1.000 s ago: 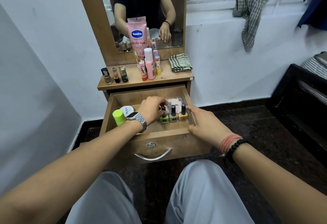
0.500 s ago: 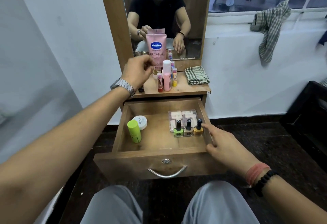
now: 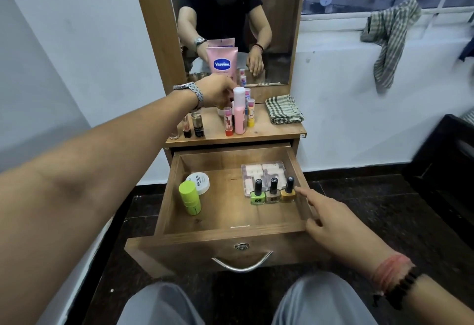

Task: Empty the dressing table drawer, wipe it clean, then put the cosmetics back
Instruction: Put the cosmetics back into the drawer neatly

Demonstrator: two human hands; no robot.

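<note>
Matt wooden drawer (image 3: 220, 235), shiny metal handle (image 3: 241, 265), checked cloth (image 3: 283, 109), glossy plastic tube (image 3: 221, 63).

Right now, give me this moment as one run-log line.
stage: emptying | left hand: at tabletop cosmetics, grip hidden | right hand: open, reaching toward yellow polish | drawer: open, six items inside

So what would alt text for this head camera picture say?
A seated person's left hand reaches among cosmetics on a dressing table top, while the right hand points into the open drawer at three nail polish bottles.
</note>
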